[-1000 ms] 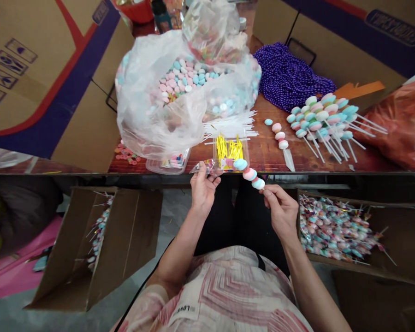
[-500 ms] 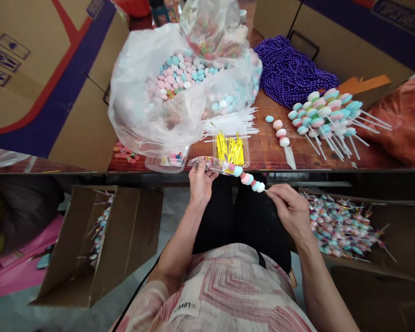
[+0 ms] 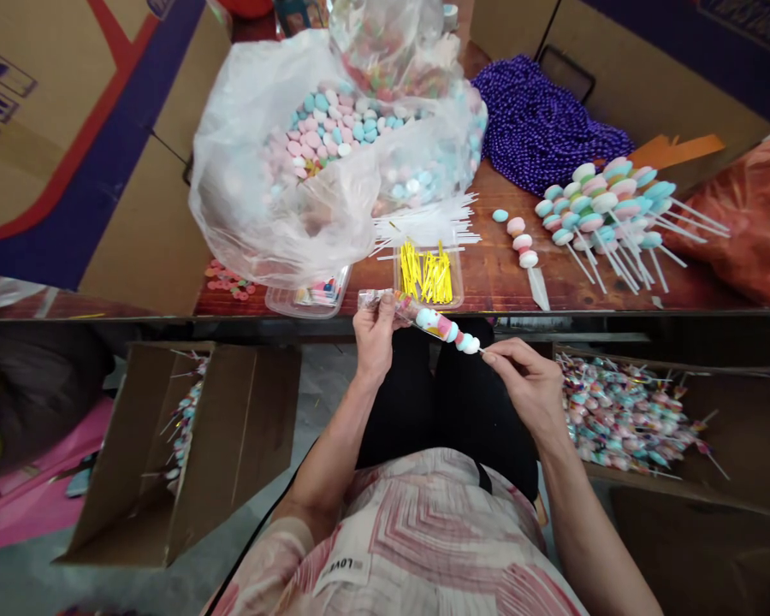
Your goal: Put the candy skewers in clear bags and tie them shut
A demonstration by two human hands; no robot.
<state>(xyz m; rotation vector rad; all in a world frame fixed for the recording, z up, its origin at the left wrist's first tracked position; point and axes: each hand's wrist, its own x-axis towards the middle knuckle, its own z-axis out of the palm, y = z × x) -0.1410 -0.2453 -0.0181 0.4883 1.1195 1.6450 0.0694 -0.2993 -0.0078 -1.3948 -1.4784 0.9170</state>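
My left hand (image 3: 373, 335) pinches a clear printed wrapper sleeve (image 3: 391, 304) just below the table edge. My right hand (image 3: 524, 383) pinches the white stick of a candy skewer (image 3: 449, 331) with pastel blue, pink and white pieces. The skewer's tip is partly inside the sleeve. Both hands are closed. A tub of yellow twist ties (image 3: 427, 275) sits just beyond them on the wooden table (image 3: 494, 278). A large clear bag of pastel candies (image 3: 334, 145) stands behind it, with white sticks (image 3: 423, 227) lying at its foot.
Finished unwrapped skewers (image 3: 607, 210) are piled at the table's right, beside purple beads (image 3: 539, 128) and an orange bag (image 3: 750, 222). A box of wrapped candy sticks (image 3: 622, 415) sits at my right, another cardboard box (image 3: 186, 445) at my left. Large cartons stand behind.
The skewer has slid left into the wrapper sleeve; its first candies are now covered. My right hand moved slightly left and up with the stick.
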